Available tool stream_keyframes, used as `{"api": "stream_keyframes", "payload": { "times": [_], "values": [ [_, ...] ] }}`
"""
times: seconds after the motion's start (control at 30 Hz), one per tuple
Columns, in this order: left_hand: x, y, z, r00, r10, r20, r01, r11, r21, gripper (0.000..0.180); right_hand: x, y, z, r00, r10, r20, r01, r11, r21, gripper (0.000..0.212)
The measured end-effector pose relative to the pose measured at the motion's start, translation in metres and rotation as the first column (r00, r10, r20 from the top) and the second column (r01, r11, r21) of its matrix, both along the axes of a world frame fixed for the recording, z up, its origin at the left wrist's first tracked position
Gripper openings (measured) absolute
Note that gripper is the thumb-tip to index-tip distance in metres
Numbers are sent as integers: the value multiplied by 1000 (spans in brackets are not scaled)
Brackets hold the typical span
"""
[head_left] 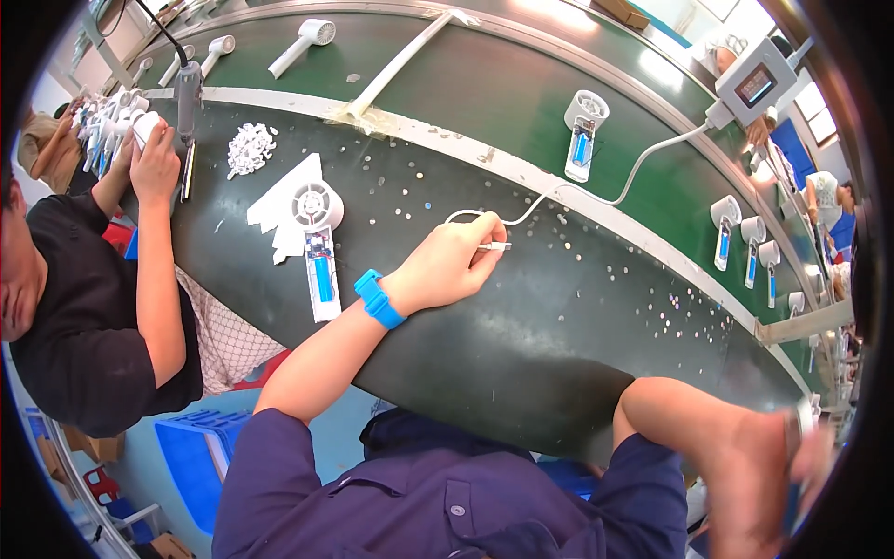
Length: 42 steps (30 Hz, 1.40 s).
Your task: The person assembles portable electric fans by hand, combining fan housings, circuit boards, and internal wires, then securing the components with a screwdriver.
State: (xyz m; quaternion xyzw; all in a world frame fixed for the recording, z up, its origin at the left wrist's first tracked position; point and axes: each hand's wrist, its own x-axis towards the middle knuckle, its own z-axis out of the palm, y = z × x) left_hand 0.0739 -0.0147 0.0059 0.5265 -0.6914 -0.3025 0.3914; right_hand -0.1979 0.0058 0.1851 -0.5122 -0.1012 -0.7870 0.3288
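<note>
My left hand [447,265] rests low over the dark table, its fingers closed on a white cable plug [497,246] that pokes out past the fingertips. From there the white cable [643,168] curves up to a small white meter box [752,86] with a lit display. Left of my wrist, a white handheld fan [315,210] lies with its handle uncovered, showing wires and a blue battery cell [322,278]. Out at the right edge is my right hand [808,452], smeared by motion; whether it holds anything is unclear.
On the green conveyor belt [447,93] lie more fans, including an uncovered one [581,140]. A pile of small white parts [251,149] sits near a hanging electric screwdriver [188,98]. At left, a co-worker [102,307] handles a white part. Tiny discs [684,312] dot the table.
</note>
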Motion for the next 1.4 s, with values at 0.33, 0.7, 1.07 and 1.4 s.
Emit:
{"api": "stream_keyframes", "payload": {
  "times": [0.33, 0.7, 1.07, 1.4],
  "values": [
    [-3, -3, -2, 1000, -11, -26, 10, 999, -46, 13, 91, -77, -77, 533, 600, -597, -196, 774, 602, 50],
    [-6, -2, -8, 987, -21, -161, 14, 999, -49, 7, 118, -90, -104, 344, 853, -393, -431, 515, 741, 43],
    [-4, -1, -3, 998, -1, 58, 10, 986, -165, 14, 267, -181, -114, 175, 702, -691, 53, 694, 718, 21],
    [-10, -8, -7, 989, -80, 127, 111, 959, -259, 8, 393, -254, -158, 290, 392, -873, 436, 758, 485, 55]
  ]
}}
